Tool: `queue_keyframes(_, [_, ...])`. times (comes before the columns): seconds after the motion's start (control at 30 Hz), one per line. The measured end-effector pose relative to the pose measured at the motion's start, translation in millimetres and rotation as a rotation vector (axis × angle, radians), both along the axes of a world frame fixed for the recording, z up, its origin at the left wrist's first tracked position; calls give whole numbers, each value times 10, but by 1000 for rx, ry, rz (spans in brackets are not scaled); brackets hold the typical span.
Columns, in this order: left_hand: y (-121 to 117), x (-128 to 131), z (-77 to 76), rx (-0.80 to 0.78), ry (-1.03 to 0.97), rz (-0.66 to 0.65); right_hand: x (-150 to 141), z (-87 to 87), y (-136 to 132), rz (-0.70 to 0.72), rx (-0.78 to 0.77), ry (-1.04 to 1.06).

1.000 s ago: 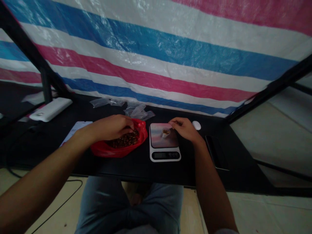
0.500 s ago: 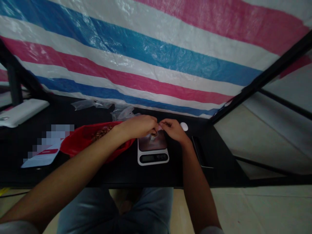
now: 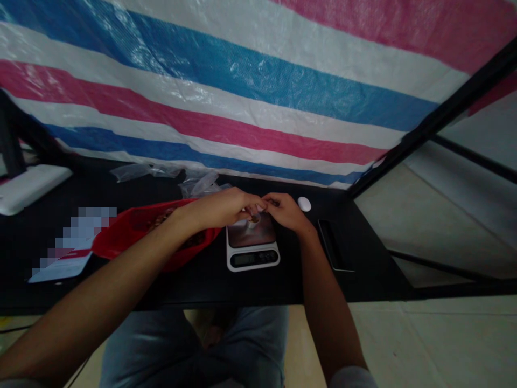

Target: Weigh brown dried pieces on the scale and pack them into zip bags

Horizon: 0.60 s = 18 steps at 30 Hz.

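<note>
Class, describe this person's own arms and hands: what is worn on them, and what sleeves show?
The left hand and right hand are gloveless. The forearms are bare, with no watch or bracelet showing. A grey sleeve edge shows on the right arm at the picture's bottom, and only a sliver of sleeve on the left.

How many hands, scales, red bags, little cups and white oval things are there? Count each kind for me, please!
Hands: 2 (left hand, right hand)
Scale: 1
Red bag: 1
Little cup: 1
White oval thing: 1
Total: 6
</note>
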<state>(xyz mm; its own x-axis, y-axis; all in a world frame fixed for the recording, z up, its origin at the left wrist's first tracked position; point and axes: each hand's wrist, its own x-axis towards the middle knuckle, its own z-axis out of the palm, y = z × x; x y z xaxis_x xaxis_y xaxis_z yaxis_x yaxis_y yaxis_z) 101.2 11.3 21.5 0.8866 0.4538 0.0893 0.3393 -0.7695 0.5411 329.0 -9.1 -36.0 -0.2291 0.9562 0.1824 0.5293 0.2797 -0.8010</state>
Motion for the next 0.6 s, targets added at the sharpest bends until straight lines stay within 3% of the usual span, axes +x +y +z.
queue_keyframes(0.4, [-34,-18,22,228,80,103,-22,-2,-5,13,-11,-12])
queue_keyframes(0.6, [-131,-399,116,180,103,162,-9,-18,7,-16,-5,-27])
